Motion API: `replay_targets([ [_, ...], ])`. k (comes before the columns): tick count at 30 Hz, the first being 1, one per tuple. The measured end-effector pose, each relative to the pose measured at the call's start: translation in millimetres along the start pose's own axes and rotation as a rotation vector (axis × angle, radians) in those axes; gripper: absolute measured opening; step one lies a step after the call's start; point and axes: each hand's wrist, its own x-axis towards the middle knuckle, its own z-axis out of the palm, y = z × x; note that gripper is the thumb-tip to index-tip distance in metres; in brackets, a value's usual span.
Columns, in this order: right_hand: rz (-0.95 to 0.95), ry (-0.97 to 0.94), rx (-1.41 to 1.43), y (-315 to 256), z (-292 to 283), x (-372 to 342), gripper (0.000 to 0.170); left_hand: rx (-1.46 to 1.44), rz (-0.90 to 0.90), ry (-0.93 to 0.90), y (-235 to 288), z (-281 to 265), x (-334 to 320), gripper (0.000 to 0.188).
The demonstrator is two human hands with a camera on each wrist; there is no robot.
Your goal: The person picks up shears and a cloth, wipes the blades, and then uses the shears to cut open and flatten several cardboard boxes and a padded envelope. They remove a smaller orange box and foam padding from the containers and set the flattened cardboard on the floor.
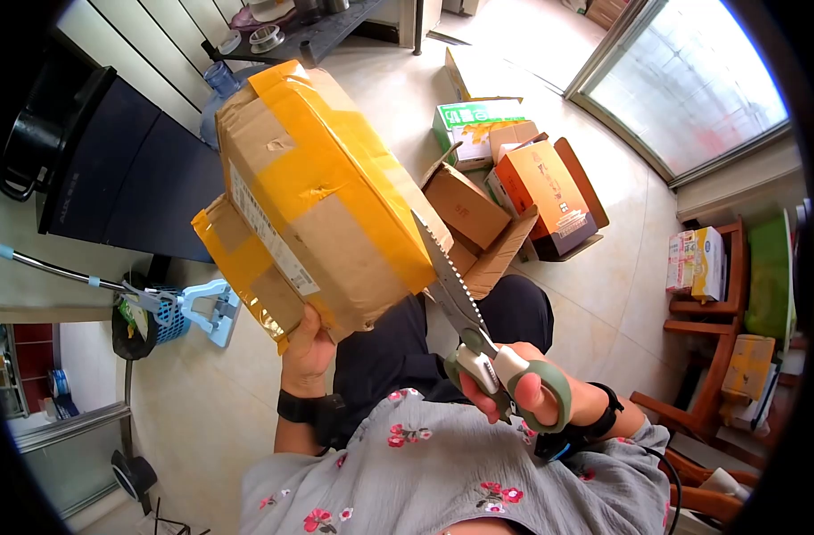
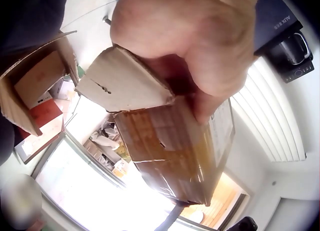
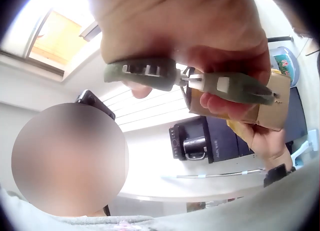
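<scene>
A cardboard box (image 1: 322, 227) wrapped in yellow packing tape is held up, tilted, over the person's lap. My left hand (image 1: 307, 352) grips its near lower end, with the thumb on the flap by a white label (image 1: 268, 230). In the left wrist view an opened flap (image 2: 125, 83) stands out from the box beside the fingers. My right hand (image 1: 523, 388) holds kitchen scissors (image 1: 467, 325) with green and white handles, fingers through the loops. Their serrated blades point up along the box's right side and overlap its taped edge in the head view.
Opened cartons lie on the tiled floor ahead: a brown one (image 1: 465, 209), an orange one (image 1: 545, 192) and a green one (image 1: 474, 116). To the left stands a dark cabinet (image 1: 130, 169) near a light blue mop head (image 1: 212, 312). A wooden chair (image 1: 706, 357) is at the right.
</scene>
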Motion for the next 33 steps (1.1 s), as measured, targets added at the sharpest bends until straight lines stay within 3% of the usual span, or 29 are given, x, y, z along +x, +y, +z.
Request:
replay_targets([
  [9, -0.042, 0.025, -0.009, 2.3, -0.8, 5.5, 0.070, 0.010, 0.012, 0.015, -1.5, -9.3, 5.4, 0.046],
  [12, 0.053, 0.074, -0.059, -2.3, -1.6, 6.2, 0.065, 0.031, 0.014, 0.030, -0.9, -11.2, 7.5, 0.046],
  [15, 0.142, 0.140, -0.098, -1.5, -4.6, 9.1, 0.073, 0.067, 0.000, 0.018, -1.1, -11.4, 10.7, 0.047],
  [18, 0.132, 0.107, -0.058, 5.1, -13.6, 15.0, 0.069, 0.101, -0.008, 0.020, -1.1, -14.5, 16.9, 0.047],
  [22, 0.255, -0.007, 0.062, 0.8, -39.8, 11.3, 0.062, 0.199, 0.004, 0.066, 13.1, -13.8, 26.5, 0.051],
  [23, 0.263, -0.031, 0.064, -2.7, -48.9, 4.5, 0.040, 0.213, -0.016, 0.105, 21.5, -7.1, 25.8, 0.051],
  [24, 0.337, 0.076, 0.056, -19.9, -50.1, -2.1, 0.034, 0.229, -0.035, 0.144, 32.7, 4.3, 23.0, 0.051],
  [26, 0.074, 0.374, -0.153, -40.8, -50.6, -5.8, 0.032, 0.258, -0.077, 0.192, 54.4, 31.8, 16.7, 0.051],
  [27, 0.045, 0.493, -0.220, -55.0, -54.0, -4.5, 0.034, 0.267, -0.106, 0.201, 61.1, 47.2, 11.3, 0.050],
  [28, -0.062, 0.566, -0.212, -58.1, -56.9, 1.4, 0.043, 0.269, -0.140, 0.207, 66.6, 64.1, 6.8, 0.050],
  [30, -0.106, 0.713, -0.222, -84.4, -47.4, 8.2, 0.056, 0.267, -0.207, 0.194, 78.0, 96.3, -0.3, 0.051],
  [32, -0.181, 0.670, -0.308, -102.8, -37.5, 13.9, 0.066, 0.284, -0.244, 0.186, 90.2, 122.1, -7.8, 0.051],
  [33, -0.102, 0.625, -0.300, -122.9, -29.1, 13.4, 0.068, 0.278, -0.274, 0.188, 98.5, 131.9, -11.0, 0.052],
])
